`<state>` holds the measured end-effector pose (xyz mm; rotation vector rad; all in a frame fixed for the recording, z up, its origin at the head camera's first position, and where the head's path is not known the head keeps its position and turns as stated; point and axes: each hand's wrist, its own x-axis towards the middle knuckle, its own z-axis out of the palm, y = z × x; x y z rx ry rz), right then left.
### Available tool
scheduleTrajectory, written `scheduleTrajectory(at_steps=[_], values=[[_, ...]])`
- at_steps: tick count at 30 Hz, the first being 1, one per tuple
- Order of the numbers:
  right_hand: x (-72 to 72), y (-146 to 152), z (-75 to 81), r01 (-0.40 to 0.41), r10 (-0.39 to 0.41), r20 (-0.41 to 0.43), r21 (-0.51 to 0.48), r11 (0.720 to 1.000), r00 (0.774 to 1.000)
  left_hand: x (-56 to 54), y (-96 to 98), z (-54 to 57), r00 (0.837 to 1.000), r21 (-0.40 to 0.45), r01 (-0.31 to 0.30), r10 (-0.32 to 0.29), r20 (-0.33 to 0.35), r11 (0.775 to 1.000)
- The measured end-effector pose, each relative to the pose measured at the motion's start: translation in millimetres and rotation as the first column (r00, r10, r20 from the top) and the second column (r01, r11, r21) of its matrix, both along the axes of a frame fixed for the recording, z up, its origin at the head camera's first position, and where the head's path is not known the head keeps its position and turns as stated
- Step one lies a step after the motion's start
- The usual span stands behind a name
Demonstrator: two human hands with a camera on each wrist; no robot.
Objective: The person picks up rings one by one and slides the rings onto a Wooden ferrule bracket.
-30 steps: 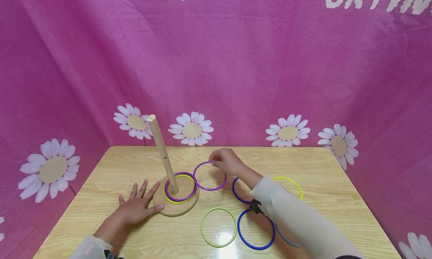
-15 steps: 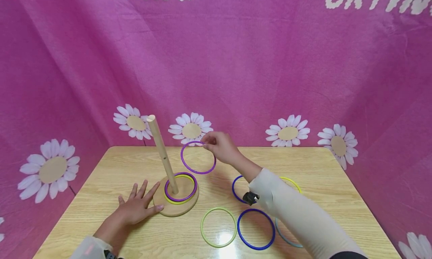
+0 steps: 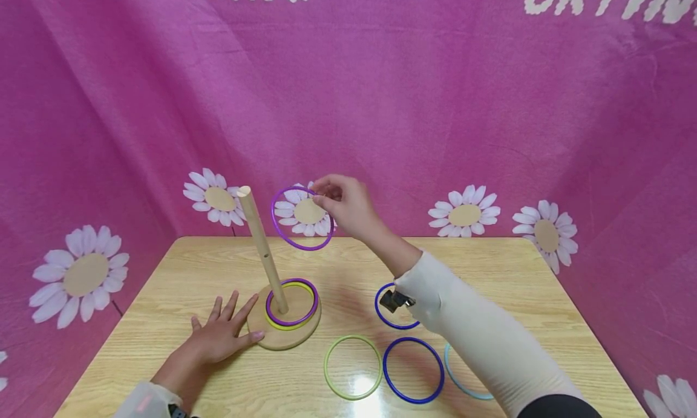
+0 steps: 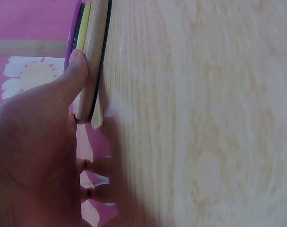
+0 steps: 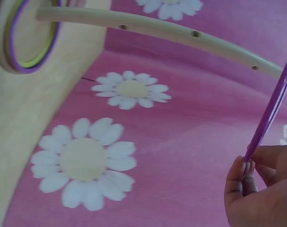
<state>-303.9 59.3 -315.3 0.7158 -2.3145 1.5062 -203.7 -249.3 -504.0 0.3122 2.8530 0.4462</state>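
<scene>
My right hand (image 3: 348,205) pinches a purple ring (image 3: 302,248) by its edge, raised off the table and just right of the top of a wooden post (image 3: 261,244). In the right wrist view the held purple ring (image 5: 271,109) appears nearly edge-on between thumb and fingers. The post rises from a round wooden base (image 3: 283,340). Around its foot lie another purple ring (image 3: 316,306) and, beneath it, a yellow ring (image 3: 285,328). My left hand (image 3: 218,335) rests spread on the table, its thumb against the base's edge, as the left wrist view also shows.
On the wooden table (image 3: 523,285) lie a green ring (image 3: 353,398), a blue ring (image 3: 414,401), another blue ring (image 3: 400,328) partly behind the right wrist, and a light blue ring (image 3: 463,388) partly under the sleeve. A pink cloth (image 3: 392,103) with daisies hangs behind.
My right hand has lifted the purple ring from beside the base, up and to the left, to about the height of the post's top. The left hand stays put.
</scene>
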Motion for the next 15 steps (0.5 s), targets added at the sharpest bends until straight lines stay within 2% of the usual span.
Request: scheduleTrajectory(at_steps=[8, 15], values=[[3.4, -12, 31.2, 0.011, -0.012, -0.056, -0.028, 1.000, 0.998, 1.0, 0.7, 1.3, 1.000, 0.012, -0.007, 0.007, 0.012, 1.000], [6.4, -29, 47.6, -0.027, 0.027, -0.037, -0.002, 1.000, 0.999, 0.3, 0.6, 1.0, 1.000, 0.021, -0.007, 0.006, 0.015, 1.000]])
